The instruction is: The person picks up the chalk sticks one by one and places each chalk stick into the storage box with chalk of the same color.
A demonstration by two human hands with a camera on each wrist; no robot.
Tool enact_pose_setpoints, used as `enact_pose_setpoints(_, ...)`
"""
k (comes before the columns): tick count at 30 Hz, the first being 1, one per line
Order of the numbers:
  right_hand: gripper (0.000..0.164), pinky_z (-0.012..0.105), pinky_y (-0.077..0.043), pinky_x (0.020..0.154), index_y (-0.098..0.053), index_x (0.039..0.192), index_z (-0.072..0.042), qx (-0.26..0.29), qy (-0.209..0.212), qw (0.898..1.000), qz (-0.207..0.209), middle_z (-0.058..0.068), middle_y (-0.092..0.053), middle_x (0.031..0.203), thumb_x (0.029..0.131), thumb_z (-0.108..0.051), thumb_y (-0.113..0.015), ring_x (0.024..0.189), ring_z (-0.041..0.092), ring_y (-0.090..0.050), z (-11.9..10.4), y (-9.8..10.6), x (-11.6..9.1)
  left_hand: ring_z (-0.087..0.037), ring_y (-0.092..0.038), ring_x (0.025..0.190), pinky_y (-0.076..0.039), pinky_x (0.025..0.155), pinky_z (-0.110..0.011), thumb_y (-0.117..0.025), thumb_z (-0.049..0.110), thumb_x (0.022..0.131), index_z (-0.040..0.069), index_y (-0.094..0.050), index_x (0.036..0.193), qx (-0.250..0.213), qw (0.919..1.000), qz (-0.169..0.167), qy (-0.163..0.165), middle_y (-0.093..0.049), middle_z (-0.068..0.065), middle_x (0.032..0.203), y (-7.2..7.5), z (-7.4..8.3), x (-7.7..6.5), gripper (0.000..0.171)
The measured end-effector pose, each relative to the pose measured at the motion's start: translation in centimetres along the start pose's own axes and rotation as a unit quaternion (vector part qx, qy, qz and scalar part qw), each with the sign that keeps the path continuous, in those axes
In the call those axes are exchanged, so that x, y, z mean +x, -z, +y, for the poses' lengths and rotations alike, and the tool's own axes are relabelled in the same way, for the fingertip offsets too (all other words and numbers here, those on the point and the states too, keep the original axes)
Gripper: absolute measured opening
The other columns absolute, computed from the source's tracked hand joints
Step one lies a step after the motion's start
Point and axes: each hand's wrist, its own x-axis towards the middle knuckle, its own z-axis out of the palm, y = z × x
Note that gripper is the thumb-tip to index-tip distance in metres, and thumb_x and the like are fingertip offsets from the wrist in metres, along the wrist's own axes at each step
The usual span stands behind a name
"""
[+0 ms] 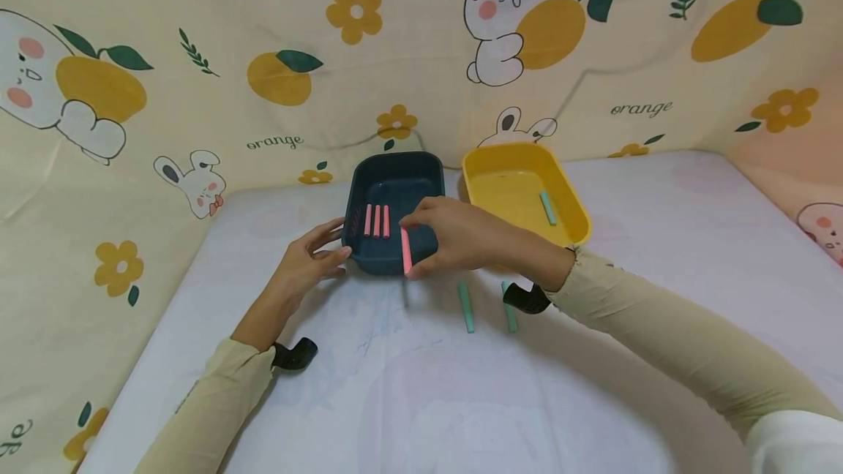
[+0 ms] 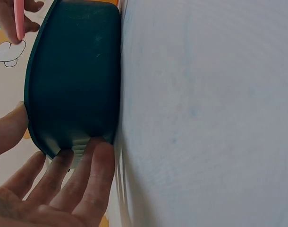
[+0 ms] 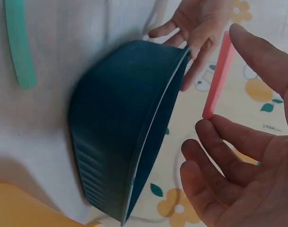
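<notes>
Between thumb and fingertip my right hand [image 1: 454, 232] pinches a pink stick [image 1: 406, 251] by its two ends, above the near right part of a dark teal bin [image 1: 395, 267]. Inside that bin, several pink sticks [image 1: 377, 222] lie side by side. My left hand [image 1: 304, 265] touches the bin's near left corner, its thumb at the rim and the other fingers spread along the outer wall, as the left wrist view shows. Two green sticks, one of them a mint green stick [image 1: 466, 307], lie on the table in front of the bins; my right wrist's camera partly hides the other.
Right of the teal bin stands a yellow bin [image 1: 578, 214] with a green stick [image 1: 548, 208] in it. Both bins stand on a white-covered table [image 1: 421, 401], near its back edge. Behind hangs a cloth [image 1: 408, 72] printed with rabbits and oranges.
</notes>
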Motion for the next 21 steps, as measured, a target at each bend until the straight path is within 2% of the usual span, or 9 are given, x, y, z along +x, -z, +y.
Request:
enact_pose_setpoints(6,0.077,0.041,-0.048,0.108,-0.056,0.142,-0.021,0.029,-0.001,0.999,-0.02,0.004,-0.053,0.142,0.077,-0.051,-0.082,0.126,0.023,-0.052,1.0,0.3,2.0,-0.03,-0.058,0.127,-0.056,0.097,-0.041,-0.066,0.018,0.097,0.026,-0.039,0.153,0.001,1.0,0.003,0.002,-0.044,-0.01,0.156,-0.1,0.0,0.0,0.063)
enact_pose_setpoints(11,0.078,0.041,-0.049,0.107,-0.055,0.143,-0.021,0.031,-0.009,0.999,-0.027,0.005,-0.054,0.141,0.077,-0.052,-0.082,0.123,0.022,-0.052,1.6,0.2,3.5,-0.03,-0.059,0.125,-0.057,0.095,-0.042,-0.065,0.016,0.097,0.024,-0.039,0.153,0.001,1.0,-0.002,-0.004,-0.044,-0.011,0.155,0.1,0.0,-0.1,0.062)
enact_pose_setpoints(21,0.077,0.039,-0.049,0.106,-0.055,0.143,-0.016,0.022,-0.005,0.999,-0.029,0.008,-0.056,0.14,0.079,-0.051,-0.081,0.121,0.022,-0.054,3.2,-0.1,6.0,-0.017,-0.063,0.113,-0.058,0.091,-0.038,-0.066,0.015,0.096,0.021,-0.039,0.153,-0.007,0.9999,-0.003,-0.015,-0.045,-0.012,0.154,-0.1,-0.1,-0.1,0.063)
